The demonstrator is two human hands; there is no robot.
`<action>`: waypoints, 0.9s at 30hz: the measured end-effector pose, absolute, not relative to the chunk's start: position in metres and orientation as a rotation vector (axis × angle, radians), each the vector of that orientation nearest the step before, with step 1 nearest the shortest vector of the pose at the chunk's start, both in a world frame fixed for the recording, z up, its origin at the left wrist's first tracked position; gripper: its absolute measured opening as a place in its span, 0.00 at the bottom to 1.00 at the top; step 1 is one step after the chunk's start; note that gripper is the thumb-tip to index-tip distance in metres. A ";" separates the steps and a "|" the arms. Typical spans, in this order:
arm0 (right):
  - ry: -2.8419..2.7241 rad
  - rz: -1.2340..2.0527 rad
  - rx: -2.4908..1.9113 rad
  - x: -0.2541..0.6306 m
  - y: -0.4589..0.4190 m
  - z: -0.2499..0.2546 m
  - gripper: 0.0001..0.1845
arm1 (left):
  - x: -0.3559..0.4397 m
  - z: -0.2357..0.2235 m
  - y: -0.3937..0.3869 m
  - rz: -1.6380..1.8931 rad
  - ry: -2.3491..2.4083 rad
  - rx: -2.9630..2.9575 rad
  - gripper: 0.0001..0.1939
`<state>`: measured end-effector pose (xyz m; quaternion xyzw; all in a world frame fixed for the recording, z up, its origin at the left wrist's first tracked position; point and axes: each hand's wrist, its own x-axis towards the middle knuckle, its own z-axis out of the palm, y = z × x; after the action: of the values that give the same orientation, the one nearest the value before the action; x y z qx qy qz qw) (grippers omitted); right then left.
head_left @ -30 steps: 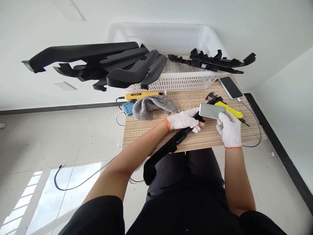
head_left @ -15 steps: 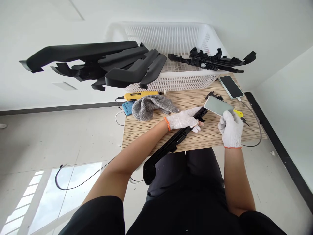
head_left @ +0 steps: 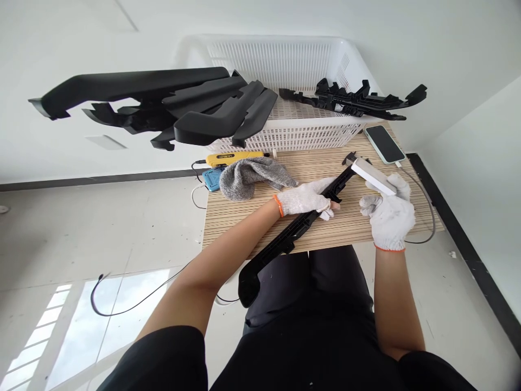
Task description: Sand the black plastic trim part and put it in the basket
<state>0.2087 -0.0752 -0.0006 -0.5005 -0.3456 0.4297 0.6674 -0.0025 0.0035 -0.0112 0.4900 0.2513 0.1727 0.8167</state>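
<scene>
Two gloved hands at work on one long black plastic trim piece (head_left: 291, 231).

It lies slantwise across the striped wooden tabletop (head_left: 244, 217), its lower end hanging over the near edge. The left hand (head_left: 305, 199) is curled around its middle, pressing it down. The right hand (head_left: 388, 212) has its fingers closed on a flat grey block (head_left: 372, 176), whose far end meets the trim's upper end. Behind sit a grey cloth (head_left: 252, 176), a yellow tool (head_left: 232, 158), a phone (head_left: 382, 144) and a white basket (head_left: 293, 136) bearing more black parts.
</scene>
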 end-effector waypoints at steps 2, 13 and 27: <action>-0.821 0.996 -1.203 0.208 -0.073 -0.004 0.22 | -0.003 -0.011 0.004 0.366 0.531 1.029 0.52; -0.881 0.843 -1.537 0.202 -0.065 -0.017 0.15 | -0.001 -0.003 0.001 0.366 0.620 1.086 0.45; -0.869 0.836 -1.576 0.200 -0.068 -0.013 0.15 | 0.000 -0.003 0.001 0.360 0.651 1.100 0.43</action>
<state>0.2002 -0.0678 -0.0133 -0.6648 -0.3666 0.3527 0.5470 -0.0001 0.0011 -0.0029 0.5107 0.3023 0.1669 0.7874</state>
